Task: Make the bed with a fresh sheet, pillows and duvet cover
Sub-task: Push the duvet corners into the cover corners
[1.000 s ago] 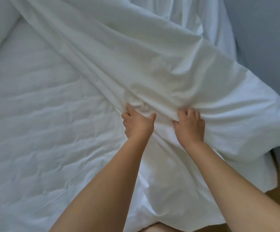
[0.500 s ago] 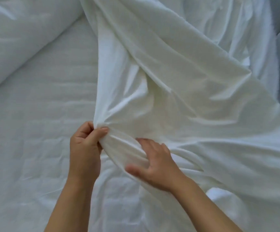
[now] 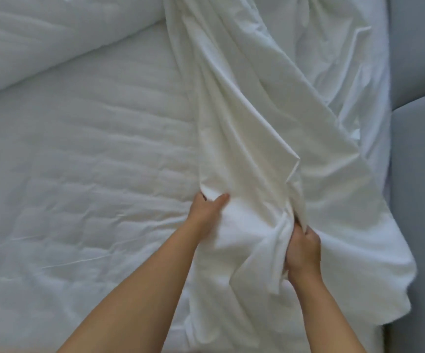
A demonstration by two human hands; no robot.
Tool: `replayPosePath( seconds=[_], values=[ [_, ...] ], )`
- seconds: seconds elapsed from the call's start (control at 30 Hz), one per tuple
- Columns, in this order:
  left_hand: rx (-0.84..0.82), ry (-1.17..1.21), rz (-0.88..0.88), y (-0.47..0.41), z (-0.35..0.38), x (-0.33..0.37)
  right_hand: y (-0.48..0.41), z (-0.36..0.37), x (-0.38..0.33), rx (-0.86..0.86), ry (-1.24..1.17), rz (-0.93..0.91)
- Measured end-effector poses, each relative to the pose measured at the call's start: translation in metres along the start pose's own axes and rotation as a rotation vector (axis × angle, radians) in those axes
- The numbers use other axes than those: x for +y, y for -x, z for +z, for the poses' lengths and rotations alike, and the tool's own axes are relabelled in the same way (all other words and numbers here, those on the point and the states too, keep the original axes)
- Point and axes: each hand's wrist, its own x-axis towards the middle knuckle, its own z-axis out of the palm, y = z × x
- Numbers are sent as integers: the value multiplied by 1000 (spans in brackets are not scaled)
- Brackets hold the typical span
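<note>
A white sheet (image 3: 270,103) lies bunched in long folds down the right half of the bed, over a quilted white mattress pad (image 3: 84,179). My left hand (image 3: 207,212) pinches a fold at the sheet's left edge, thumb on top. My right hand (image 3: 301,247) grips a gathered bunch of the same sheet a little lower and to the right. Between the two hands the cloth is pulled fairly flat. The sheet's lower end drapes over the bed's near right corner.
A rolled white duvet (image 3: 53,39) lies across the top left of the bed. A grey upholstered headboard or wall panel (image 3: 420,174) runs down the right side, close to the mattress edge.
My hands have moved apart along the sheet: the left hand stays pinching its left edge, the right hand has gone from lying flat on the folds to gripping a bunch lower right.
</note>
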Motion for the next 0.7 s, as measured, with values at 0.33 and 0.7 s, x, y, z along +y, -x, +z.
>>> replayPosePath(
  seconds=[0.33,0.7],
  values=[
    [186,-837,838,82,6,34,-12,21,-51,-107,207,-539],
    [-95,-213,487,23,-44,74,-33,59,-93,-629,-516,88]
  ],
)
